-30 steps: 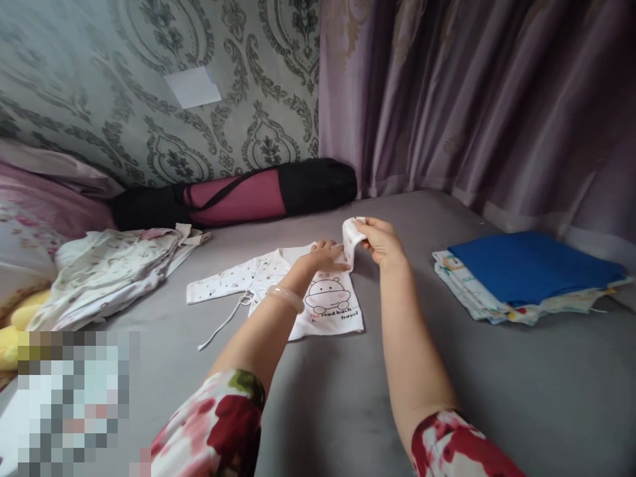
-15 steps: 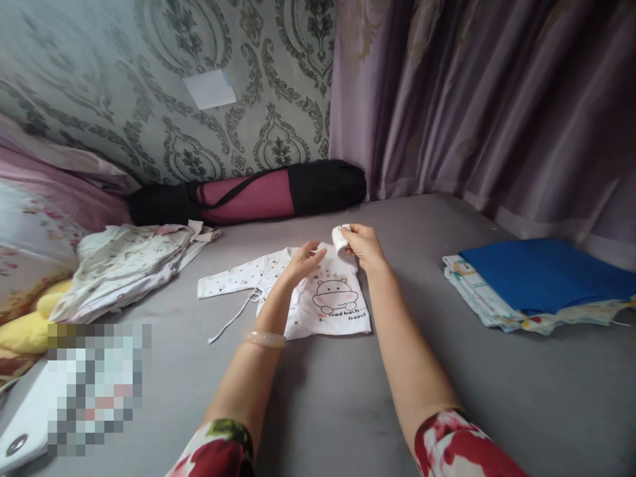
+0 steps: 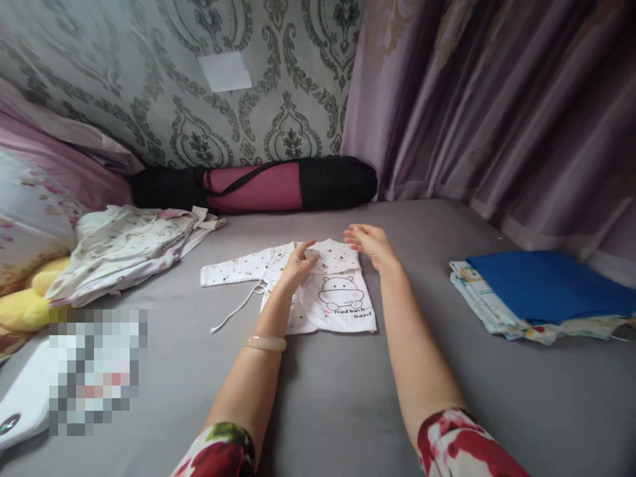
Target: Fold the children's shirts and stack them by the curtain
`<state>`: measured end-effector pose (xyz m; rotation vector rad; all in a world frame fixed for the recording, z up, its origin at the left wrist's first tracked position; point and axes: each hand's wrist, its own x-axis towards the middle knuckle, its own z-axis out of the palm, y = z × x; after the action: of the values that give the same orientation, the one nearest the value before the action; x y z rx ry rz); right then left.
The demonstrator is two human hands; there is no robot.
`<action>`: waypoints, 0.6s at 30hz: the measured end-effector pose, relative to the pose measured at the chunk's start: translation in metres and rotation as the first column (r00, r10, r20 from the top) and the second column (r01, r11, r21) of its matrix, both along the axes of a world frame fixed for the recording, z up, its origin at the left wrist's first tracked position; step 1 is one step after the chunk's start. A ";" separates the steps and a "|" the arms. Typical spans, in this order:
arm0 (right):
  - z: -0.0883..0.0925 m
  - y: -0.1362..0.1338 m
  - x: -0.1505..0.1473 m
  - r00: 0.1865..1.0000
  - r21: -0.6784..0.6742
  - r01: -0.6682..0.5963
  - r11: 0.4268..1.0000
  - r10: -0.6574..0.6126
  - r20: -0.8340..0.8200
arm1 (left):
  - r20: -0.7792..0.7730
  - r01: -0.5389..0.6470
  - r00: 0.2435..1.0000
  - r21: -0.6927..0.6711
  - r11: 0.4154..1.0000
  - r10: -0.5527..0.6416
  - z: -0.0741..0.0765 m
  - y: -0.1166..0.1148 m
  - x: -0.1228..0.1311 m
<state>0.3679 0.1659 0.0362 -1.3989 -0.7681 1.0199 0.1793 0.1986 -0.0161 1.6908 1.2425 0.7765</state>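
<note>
A small white baby shirt (image 3: 328,301) with a cartoon hippo print lies flat on the grey bed sheet (image 3: 348,397). One sleeve stretches out to the left; the other is folded across the chest. My left hand (image 3: 298,262) rests on the upper chest of the shirt, fingers loosely spread. My right hand (image 3: 370,242) lies open and flat at the shirt's upper right corner, on the folded-in sleeve. A tie string (image 3: 238,308) trails from the shirt to the lower left.
A heap of unfolded pale clothes (image 3: 124,248) lies at the left by pillows. A pink and black rolled bag (image 3: 258,185) sits against the wall. A stack of folded cloths topped with blue (image 3: 541,291) is at the right, by purple curtains (image 3: 497,119).
My right hand carried the right sleeve over onto the chest, let it go and flattened. My left hand shifted slightly on the shirt. The view drifted left and up.
</note>
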 end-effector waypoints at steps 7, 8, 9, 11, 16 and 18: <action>-0.012 -0.007 0.028 0.972 -0.061 0.203 0.977 -0.194 0.131 | 0.021 -0.106 0.994 0.101 0.989 0.105 0.001 0.008 0.000; -0.015 -0.006 0.028 0.966 -0.063 0.203 0.977 -0.190 0.174 | 0.019 -0.127 0.992 0.111 0.986 0.126 0.001 0.009 -0.001; -0.018 -0.004 0.027 0.957 -0.062 0.199 0.978 -0.180 0.226 | 0.013 -0.140 0.990 0.113 0.984 0.140 0.002 0.009 -0.002; -0.021 -0.001 0.025 0.916 -0.050 0.171 0.984 -0.140 0.375 | -0.006 -0.143 0.990 0.105 0.984 0.144 0.003 0.009 -0.006; -0.023 0.000 0.002 0.587 -0.158 0.014 0.987 0.120 0.800 | -0.029 -0.118 0.992 0.092 0.989 0.121 0.003 0.005 -0.010; -0.026 -0.002 -0.015 0.434 -0.221 -0.053 0.974 0.222 0.873 | -0.044 -0.114 0.992 0.101 0.988 0.118 0.001 0.005 -0.010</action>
<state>0.3531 0.1638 0.0104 -2.0720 -1.6418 0.3492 0.1696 0.2040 -0.0155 1.7380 1.3664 0.8830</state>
